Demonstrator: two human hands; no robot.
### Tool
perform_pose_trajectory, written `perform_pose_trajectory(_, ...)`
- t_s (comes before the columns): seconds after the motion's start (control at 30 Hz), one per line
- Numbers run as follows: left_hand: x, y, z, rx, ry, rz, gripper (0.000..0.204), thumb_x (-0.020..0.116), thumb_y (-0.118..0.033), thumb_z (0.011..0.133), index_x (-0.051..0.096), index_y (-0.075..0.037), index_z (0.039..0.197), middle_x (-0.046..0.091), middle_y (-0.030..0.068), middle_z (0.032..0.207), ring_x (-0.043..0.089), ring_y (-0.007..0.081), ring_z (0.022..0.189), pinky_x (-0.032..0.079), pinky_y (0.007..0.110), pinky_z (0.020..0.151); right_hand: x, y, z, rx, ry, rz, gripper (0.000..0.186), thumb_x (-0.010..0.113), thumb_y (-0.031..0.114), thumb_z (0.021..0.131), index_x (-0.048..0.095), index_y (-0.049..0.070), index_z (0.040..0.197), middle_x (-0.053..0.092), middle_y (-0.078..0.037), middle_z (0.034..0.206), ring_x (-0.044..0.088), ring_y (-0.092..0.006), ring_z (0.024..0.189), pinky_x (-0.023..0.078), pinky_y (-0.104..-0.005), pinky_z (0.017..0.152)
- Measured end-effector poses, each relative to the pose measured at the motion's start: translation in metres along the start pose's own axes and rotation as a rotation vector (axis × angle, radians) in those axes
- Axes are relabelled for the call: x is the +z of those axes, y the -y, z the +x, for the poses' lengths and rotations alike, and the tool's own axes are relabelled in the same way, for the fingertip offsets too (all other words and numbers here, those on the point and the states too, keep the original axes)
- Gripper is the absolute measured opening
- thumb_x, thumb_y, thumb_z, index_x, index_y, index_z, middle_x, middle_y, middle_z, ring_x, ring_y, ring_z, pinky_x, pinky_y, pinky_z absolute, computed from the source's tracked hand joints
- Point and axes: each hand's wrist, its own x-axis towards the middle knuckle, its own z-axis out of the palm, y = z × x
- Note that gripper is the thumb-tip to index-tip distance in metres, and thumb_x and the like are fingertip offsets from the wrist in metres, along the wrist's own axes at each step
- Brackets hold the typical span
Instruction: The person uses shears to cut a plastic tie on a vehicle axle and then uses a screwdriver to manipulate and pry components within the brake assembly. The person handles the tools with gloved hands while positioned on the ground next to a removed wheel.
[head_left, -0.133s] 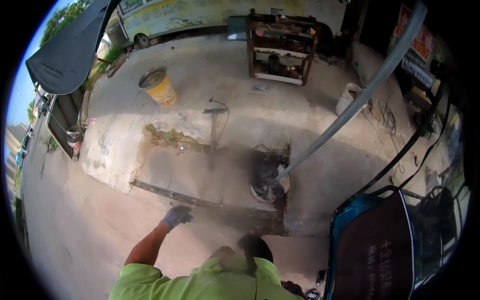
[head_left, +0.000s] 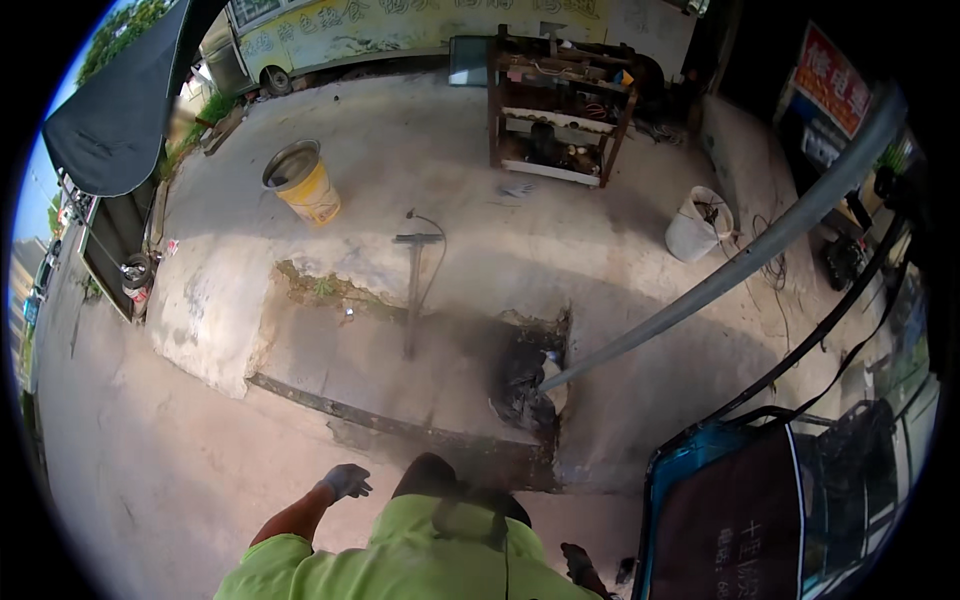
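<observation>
My left hand (head_left: 347, 482) wears a grey glove and hangs over the pale concrete in front of the sunken concrete strip. Its fingers are stretched out and hold nothing. Low at the right of my body, my right hand (head_left: 577, 562) shows dark and in shadow; its fingers cannot be made out clearly. Ahead of me a crumpled black plastic sheet or bag (head_left: 525, 385) lies in a broken pit at the right end of the strip. The foot of a long grey pole (head_left: 715, 265) stands in it, leaning up to the right. Neither hand touches these.
A T-shaped metal piece (head_left: 413, 285) with a cable lies past the strip. Farther off are a yellow bucket (head_left: 315, 195), a white bucket (head_left: 690, 235) and a rusty shelf rack (head_left: 556, 120). A vehicle with a dark cover (head_left: 730, 510) stands close on my right.
The view has shifted slightly, so the surroundings sit differently in the picture. My left hand is lower and nearer my body. My right hand now shows more clearly beside me.
</observation>
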Motion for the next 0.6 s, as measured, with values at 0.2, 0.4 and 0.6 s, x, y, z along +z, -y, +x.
perform_pose_trajectory(0.2, -0.064, 0.028, 0.032, 0.191, 0.389, 1.014, 0.039, 0.052, -0.032, 0.103, 0.061, -0.001, 0.124, 0.075, 0.0210, 0.107, 0.076, 0.0297, 0.091, 0.060, 0.042, 0.075, 0.021, 0.141, 0.019, -0.426, -0.313, -0.138, 0.054, 0.065, 0.045, 0.093, 0.068, -0.003, 0.118, 0.069, -0.023, 0.119, 0.061, -0.0406, 0.118, 0.045, -0.0461, 0.106)
perform_pose_trajectory(0.4, -0.152, -0.085, 0.154, -0.486, 0.153, 0.382, 0.038, 0.051, -0.031, 0.103, 0.061, 0.000, 0.123, 0.075, 0.0213, 0.107, 0.076, 0.0302, 0.091, 0.061, 0.041, 0.075, 0.051, 0.356, 0.047, -0.471, -0.338, 0.531, 0.039, 0.061, 0.031, 0.101, 0.066, -0.001, 0.122, 0.076, -0.011, 0.107, 0.072, -0.0222, 0.096, 0.056, -0.0356, 0.081)
perform_pose_trajectory(0.6, -0.259, -0.348, 0.262, -0.145, -0.038, 0.072, 0.038, 0.052, -0.029, 0.103, 0.059, 0.001, 0.124, 0.074, 0.0242, 0.107, 0.075, 0.0336, 0.085, 0.059, 0.041, 0.070, 0.069, 0.619, 0.082, -0.747, -0.388, 0.524, 0.028, 0.064, 0.022, 0.099, 0.068, -0.001, 0.116, 0.074, -0.006, 0.097, 0.066, -0.0120, 0.088, 0.054, -0.0292, 0.077)
